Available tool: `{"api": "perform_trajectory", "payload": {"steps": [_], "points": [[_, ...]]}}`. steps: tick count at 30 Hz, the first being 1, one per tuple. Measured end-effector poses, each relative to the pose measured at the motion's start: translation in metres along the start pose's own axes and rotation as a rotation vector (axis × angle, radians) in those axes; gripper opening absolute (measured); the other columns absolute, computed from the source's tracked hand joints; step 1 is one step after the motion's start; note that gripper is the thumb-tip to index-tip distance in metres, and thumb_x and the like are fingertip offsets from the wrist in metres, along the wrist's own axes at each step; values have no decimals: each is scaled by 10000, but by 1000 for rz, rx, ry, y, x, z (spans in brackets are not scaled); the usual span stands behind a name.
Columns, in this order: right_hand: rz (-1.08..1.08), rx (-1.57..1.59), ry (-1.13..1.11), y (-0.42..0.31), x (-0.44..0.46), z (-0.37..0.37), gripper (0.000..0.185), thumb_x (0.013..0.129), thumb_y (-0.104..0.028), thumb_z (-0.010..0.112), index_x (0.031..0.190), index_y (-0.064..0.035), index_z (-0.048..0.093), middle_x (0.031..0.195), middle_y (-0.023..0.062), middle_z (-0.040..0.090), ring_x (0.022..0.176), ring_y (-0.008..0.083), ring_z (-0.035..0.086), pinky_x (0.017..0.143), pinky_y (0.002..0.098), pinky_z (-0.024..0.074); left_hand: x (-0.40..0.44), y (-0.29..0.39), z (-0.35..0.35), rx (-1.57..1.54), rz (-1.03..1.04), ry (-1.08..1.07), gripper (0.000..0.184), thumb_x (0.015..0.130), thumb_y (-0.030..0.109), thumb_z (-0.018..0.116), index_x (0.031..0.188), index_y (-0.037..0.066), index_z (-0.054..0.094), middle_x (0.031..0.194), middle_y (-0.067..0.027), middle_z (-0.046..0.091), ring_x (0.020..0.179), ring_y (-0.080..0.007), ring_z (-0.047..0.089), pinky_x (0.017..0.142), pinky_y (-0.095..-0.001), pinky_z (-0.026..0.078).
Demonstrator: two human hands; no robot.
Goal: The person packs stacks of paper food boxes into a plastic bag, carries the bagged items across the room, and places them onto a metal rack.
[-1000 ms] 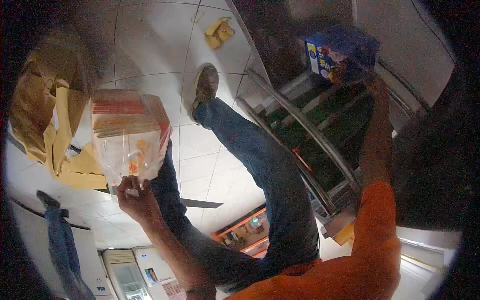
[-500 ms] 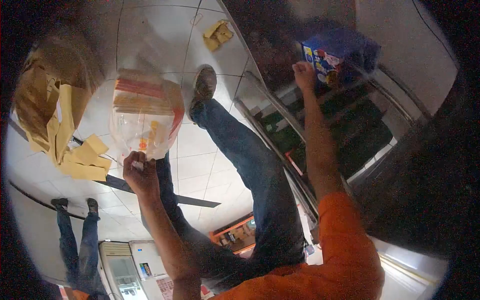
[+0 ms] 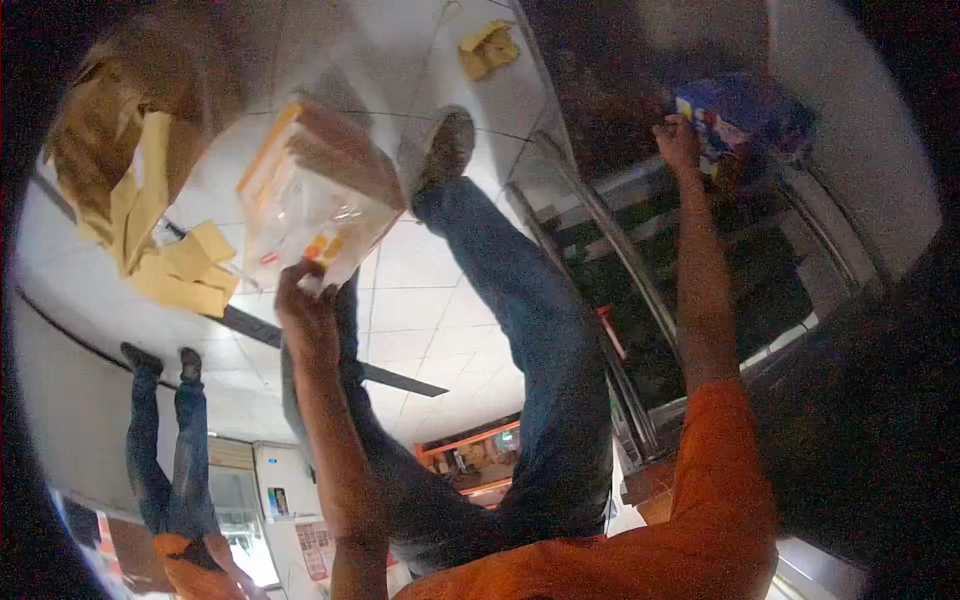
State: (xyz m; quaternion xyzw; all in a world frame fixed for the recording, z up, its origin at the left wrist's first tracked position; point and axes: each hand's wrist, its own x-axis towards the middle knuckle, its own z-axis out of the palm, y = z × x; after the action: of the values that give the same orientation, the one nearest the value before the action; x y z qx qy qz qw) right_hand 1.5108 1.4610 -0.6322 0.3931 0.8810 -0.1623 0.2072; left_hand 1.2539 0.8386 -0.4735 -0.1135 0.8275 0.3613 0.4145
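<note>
In the head view, my left hand (image 3: 308,295) is closed on the near end of a clear plastic bag (image 3: 318,205). Inside it is a thick stack of flat paper packets with orange edges and a small red-and-yellow print. The bag hangs tilted above the tiled floor. My right hand (image 3: 678,142) is stretched out at the upper right, fingers curled together against the left corner of a blue printed box (image 3: 755,120). Blur hides whether those fingers grip the box. The box sits on a dark surface beside metal rails.
Left of the bag stands a brown paper sack (image 3: 110,170) with torn yellowish paper (image 3: 190,275) by it. A crumpled paper scrap (image 3: 488,50) lies on the floor. Metal rails (image 3: 610,240) run along my right side. Another person (image 3: 180,450) stands at lower left.
The bag has turned and tilted, and my left hand has moved forward with it. The whole view has shifted, carrying things rightward. My right hand stays beside the blue box.
</note>
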Motion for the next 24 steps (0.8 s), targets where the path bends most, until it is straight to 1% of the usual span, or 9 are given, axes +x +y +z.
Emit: {"api": "perform_trajectory", "payload": {"steps": [3, 5, 10, 12, 14, 17, 19, 21, 24], "points": [[-126, 152, 182, -83, -27, 11, 252, 880, -193, 648, 1057, -18, 614, 964, 126, 634, 880, 294, 639, 801, 368, 506, 0, 22, -3, -168, -210, -18, 268, 777, -90, 595, 1006, 49, 572, 1022, -49, 545, 937, -175, 534, 816, -303, 447], [-229, 134, 305, -148, -50, 23, 175, 889, -157, 633, 1008, -29, 630, 955, 122, 647, 878, 288, 648, 794, 353, 508, 12, 14, 12, -791, -556, 87, 228, 818, 316, 594, 967, 143, 600, 966, -8, 560, 883, -146, 510, 739, -266, 369], [72, 524, -346, -341, -160, 27, 203, 957, -168, 565, 1128, -75, 625, 1003, 100, 673, 905, 219, 644, 817, 343, 499, -3, 12, 21, -415, -208, -36, 250, 868, 193, 582, 1056, 33, 622, 1003, -44, 596, 920, -163, 543, 797, -301, 404], [-71, 566, -396, -291, -224, 145, 318, 947, -256, 583, 1195, -57, 573, 1035, 104, 665, 881, 206, 637, 829, 348, 491, -21, 64, 27, -570, -303, -18, 257, 884, 172, 581, 1076, 8, 630, 1043, -80, 604, 949, -190, 561, 835, -318, 417], [13, 586, -589, -322, -266, 102, 387, 910, -263, 624, 1216, -40, 546, 1065, 140, 645, 911, 211, 630, 872, 354, 485, -34, 92, 44, -601, -325, -56, 304, 889, 206, 618, 1112, -1, 633, 1106, -141, 613, 1013, -236, 578, 905, -336, 415], [-426, 431, -315, -355, -310, 25, 391, 861, -177, 575, 1235, -82, 512, 904, 177, 616, 849, 397, 598, 770, 436, 497, -59, 122, 75, -234, 15, -70, 447, 793, 260, 725, 1130, -5, 600, 966, -172, 597, 889, -350, 555, 848, -417, 423], [-273, 523, -197, -390, -304, -26, 248, 914, -178, 562, 1137, -70, 569, 878, 101, 635, 810, 275, 614, 754, 383, 496, -81, 166, 80, 18, 281, -67, 457, 817, 351, 698, 1091, 8, 570, 1016, -174, 607, 1005, -311, 560, 899, -422, 428], [-102, 796, -363, -374, -329, 0, 235, 932, -182, 578, 1133, -61, 565, 878, 70, 636, 818, 201, 611, 747, 328, 493, -97, 196, 100, 19, 533, 60, 442, 737, 281, 764, 1017, -1, 571, 931, -233, 567, 878, -429, 528, 779, -539, 431], [199, 1014, -547, -365, -345, 23, 176, 951, -141, 586, 1090, -33, 581, 857, 37, 636, 806, 100, 597, 723, 246, 488, -126, 259, 101, 61, 441, -106, 478, 740, 304, 746, 981, -57, 546, 925, -275, 574, 868, -473, 538, 792, -559, 439]]}}
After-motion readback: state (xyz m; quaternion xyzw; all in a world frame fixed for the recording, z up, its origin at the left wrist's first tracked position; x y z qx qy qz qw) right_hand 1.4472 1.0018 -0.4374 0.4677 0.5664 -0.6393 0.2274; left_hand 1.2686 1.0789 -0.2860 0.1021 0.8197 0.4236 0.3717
